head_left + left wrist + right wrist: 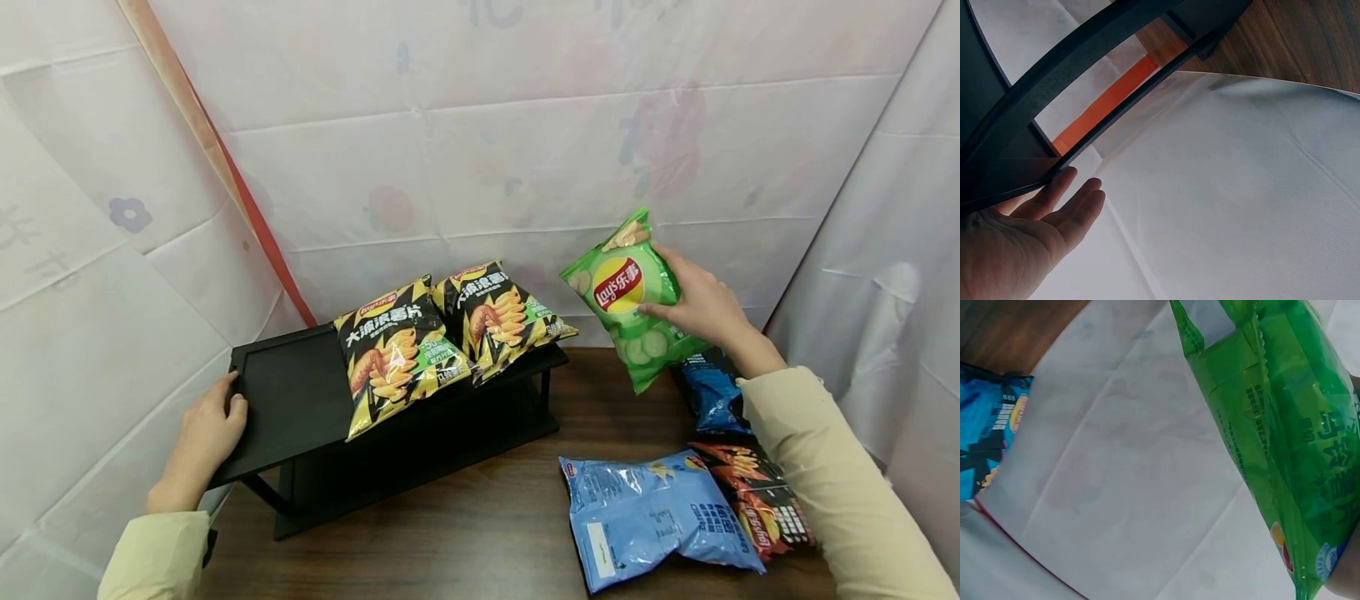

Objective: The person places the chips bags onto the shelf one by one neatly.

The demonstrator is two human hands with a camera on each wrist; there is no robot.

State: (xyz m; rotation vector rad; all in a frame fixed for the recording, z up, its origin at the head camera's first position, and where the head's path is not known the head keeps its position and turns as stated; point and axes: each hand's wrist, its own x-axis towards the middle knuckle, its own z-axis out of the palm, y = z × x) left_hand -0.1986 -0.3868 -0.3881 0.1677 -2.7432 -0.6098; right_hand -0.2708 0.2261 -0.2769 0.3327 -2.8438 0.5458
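Note:
A green Lay's chip bag (633,296) is held up over the right side of the table by my right hand (705,304), thumb across its front. In the right wrist view the back of this green bag (1272,437) shows. My left hand (210,429) grips the left end of a black two-tier shelf (292,392), thumb on the top board. Its fingers (1082,209) reach under the shelf's edge in the left wrist view. Two black-and-yellow chip bags, one left (397,354) and one right (495,317), lean side by side on the top tier.
On the wooden table (465,525), a light blue chip bag (652,517) lies at front right. Beside it lies a red-and-black bag (757,496), and behind that a dark blue bag (712,396), partly covered by my right arm. White curtains (525,167) enclose the table.

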